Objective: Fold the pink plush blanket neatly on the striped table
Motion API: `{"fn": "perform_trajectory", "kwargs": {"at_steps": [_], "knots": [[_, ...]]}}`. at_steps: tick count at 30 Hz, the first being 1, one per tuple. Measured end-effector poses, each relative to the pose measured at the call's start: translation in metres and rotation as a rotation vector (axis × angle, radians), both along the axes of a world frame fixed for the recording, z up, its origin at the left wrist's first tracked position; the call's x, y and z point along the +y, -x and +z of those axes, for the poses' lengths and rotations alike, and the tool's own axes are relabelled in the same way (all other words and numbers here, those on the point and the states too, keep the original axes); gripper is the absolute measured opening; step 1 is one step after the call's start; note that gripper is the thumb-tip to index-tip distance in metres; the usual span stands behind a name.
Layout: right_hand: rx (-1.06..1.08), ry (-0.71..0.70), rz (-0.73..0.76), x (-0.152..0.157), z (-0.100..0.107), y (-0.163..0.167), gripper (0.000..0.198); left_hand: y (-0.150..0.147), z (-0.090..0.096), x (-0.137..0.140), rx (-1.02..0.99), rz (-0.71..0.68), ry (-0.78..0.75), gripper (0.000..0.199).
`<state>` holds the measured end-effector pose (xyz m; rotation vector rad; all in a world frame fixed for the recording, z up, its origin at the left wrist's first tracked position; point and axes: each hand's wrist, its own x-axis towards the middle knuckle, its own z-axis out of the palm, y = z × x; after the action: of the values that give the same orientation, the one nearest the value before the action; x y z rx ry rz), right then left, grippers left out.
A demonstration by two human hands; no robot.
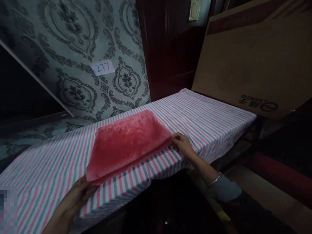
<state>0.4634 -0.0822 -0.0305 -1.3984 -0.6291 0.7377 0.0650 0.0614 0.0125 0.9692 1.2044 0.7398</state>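
Note:
A folded piece of red plush fabric (pixel 129 136) lies flat on a striped tablecloth (pixel 207 113), its layers showing along the near edge. At its near left corner is my left hand (pixel 76 195), the fingers closed around the corner and partly hidden beneath it. My right hand (pixel 181 144) pinches the near right corner between thumb and fingers. Both hands touch the fabric, which rests on the table between them.
Behind the table stands a patterned wall (pixel 102 87) bearing a paper label (pixel 103 67) marked 277. A dark red door (pixel 170 48) is beside it. A large cardboard box (pixel 255 58) leans at the right, beyond the table's far end.

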Motion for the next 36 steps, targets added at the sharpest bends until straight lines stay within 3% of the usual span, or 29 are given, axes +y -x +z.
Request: {"fn": "perform_trajectory", "kwargs": {"at_steps": [5,9,15,17,21,26,33,36], "knots": [[-0.067,-0.053,0.022,-0.001,-0.001,0.000,0.027,-0.009,0.006,-0.006,0.035,0.120,0.014,0.046],[-0.083,-0.030,0.081,-0.002,-0.002,-0.003,0.028,-0.005,0.001,-0.006,0.043,0.074,-0.032,0.055],[-0.119,-0.053,0.207,-0.011,0.012,-0.005,0.071,0.002,0.006,-0.007,0.054,0.097,-0.203,0.077],[-0.158,-0.041,0.265,-0.010,0.019,-0.005,0.076,0.000,0.010,-0.009,0.062,0.055,-0.217,0.081],[-0.155,-0.063,0.328,-0.002,0.024,-0.003,0.052,-0.009,0.021,-0.017,0.068,0.008,-0.161,0.073],[-0.170,0.004,0.262,0.004,0.014,-0.001,0.026,-0.019,0.021,-0.023,0.085,0.067,-0.265,0.052],[-0.282,0.096,0.295,-0.005,-0.005,-0.014,0.026,0.003,-0.004,-0.012,0.108,-0.019,-0.264,0.047],[-0.525,0.061,0.094,-0.005,0.009,-0.021,0.036,0.009,0.003,-0.003,0.240,0.045,-0.409,0.052]]}}
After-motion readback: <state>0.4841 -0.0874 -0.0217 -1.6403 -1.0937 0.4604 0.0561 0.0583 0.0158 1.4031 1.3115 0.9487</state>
